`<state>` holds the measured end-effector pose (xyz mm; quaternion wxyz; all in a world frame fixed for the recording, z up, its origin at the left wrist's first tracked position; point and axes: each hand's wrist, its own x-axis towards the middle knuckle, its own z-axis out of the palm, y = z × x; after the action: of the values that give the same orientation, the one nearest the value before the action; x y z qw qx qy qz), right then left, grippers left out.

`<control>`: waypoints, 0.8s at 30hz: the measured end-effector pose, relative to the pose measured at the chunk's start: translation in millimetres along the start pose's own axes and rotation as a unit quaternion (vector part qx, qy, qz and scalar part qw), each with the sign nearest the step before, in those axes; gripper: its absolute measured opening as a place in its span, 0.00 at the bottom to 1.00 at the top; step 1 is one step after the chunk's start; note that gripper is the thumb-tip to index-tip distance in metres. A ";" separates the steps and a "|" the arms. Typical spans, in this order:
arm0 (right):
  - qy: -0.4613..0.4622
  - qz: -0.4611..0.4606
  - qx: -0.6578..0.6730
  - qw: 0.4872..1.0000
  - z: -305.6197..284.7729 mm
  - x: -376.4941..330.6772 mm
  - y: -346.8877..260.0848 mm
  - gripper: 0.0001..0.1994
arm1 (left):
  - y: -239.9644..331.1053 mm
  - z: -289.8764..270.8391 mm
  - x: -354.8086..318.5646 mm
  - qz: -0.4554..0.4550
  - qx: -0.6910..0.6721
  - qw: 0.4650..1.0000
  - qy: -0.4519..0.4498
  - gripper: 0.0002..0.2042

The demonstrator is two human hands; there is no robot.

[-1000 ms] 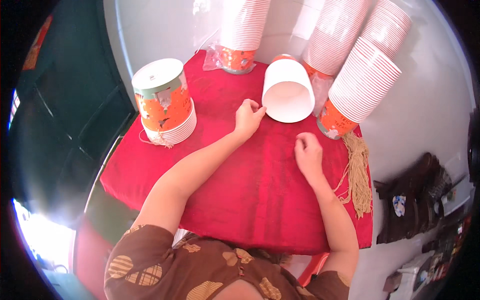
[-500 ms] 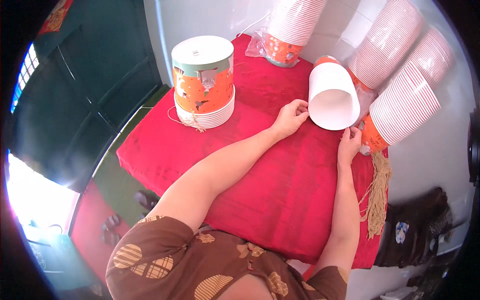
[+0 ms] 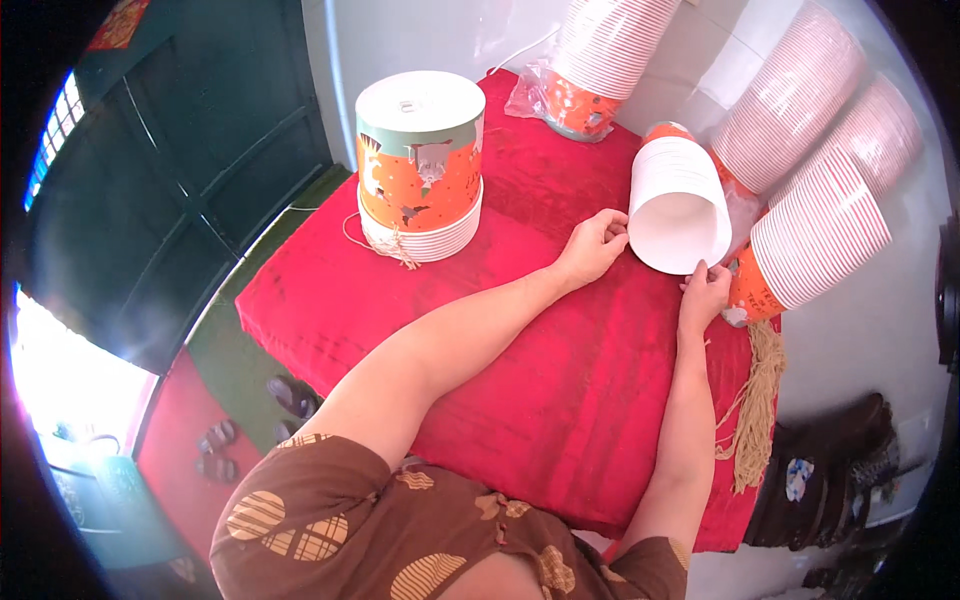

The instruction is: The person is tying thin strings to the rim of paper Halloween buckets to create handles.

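A stack of white paper buckets (image 3: 672, 165) lies on its side on the red-covered table (image 3: 540, 400), its round mouth facing me. My left hand (image 3: 597, 248), fingers curled, is at the left edge of the mouth. My right hand (image 3: 706, 292) pinches the rim at its lower right. Both hands' exact grip is partly hidden by their fingers. At the left, an upside-down orange and green printed bucket stack (image 3: 420, 170) stands upright, with a small bunch of twine cords (image 3: 398, 246) against its white rims.
Tall nested bucket stacks (image 3: 790, 95) in clear plastic line the wall at the back and right. Another leaning stack (image 3: 815, 235) is beside my right hand. A bundle of tan twine (image 3: 755, 420) hangs over the table's right edge. Shoes (image 3: 290, 396) lie on the floor at left.
The whole view has shifted slightly. Both hands stay at the mouth of the lying stack, and the ridges of its nested rims show more clearly now.
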<state>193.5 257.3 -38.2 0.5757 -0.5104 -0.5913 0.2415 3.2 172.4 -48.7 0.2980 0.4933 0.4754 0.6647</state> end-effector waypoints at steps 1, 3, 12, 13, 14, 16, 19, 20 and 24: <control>0.000 0.014 -0.003 1.000 2.1 -1.7 -3.2 0.10 | -2.9 -2.0 0.8 0.005 -0.002 1.000 0.006 0.12; 0.011 0.031 -0.009 0.999 -5.4 2.6 8.5 0.10 | -2.6 4.0 2.3 0.008 0.007 1.000 -0.007 0.12; 0.016 -0.149 -0.130 0.980 0.3 -3.8 18.1 0.10 | -0.8 5.2 -0.6 0.015 0.025 0.999 0.021 0.15; 0.016 -0.151 -0.135 0.979 0.3 -4.6 18.1 0.10 | 0.5 5.7 -1.1 0.014 0.027 0.999 0.032 0.15; 0.016 -0.154 -0.139 0.978 0.0 -4.4 19.4 0.10 | -1.9 5.7 -0.3 0.014 0.027 0.999 0.032 0.15; 0.022 -0.172 -0.145 0.974 -1.5 -1.1 22.5 0.10 | -6.1 4.9 1.2 0.014 0.039 0.999 0.008 0.14; 0.021 -0.184 -0.146 0.972 2.5 -4.5 19.2 0.10 | -4.5 1.6 -2.8 0.012 0.098 0.995 0.006 0.12; 0.018 -0.181 -0.143 0.973 3.8 -6.7 18.2 0.10 | -6.1 1.2 -6.0 0.011 0.099 0.995 0.008 0.12; 0.007 -0.197 -0.155 0.968 2.7 -1.9 21.8 0.11 | 16.8 -0.8 -42.6 0.129 0.185 0.972 -0.060 0.09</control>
<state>197.8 264.3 -58.7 0.5298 -0.4688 -0.7063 0.0252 18.1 129.0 -49.1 0.1412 0.6358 0.5043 0.5670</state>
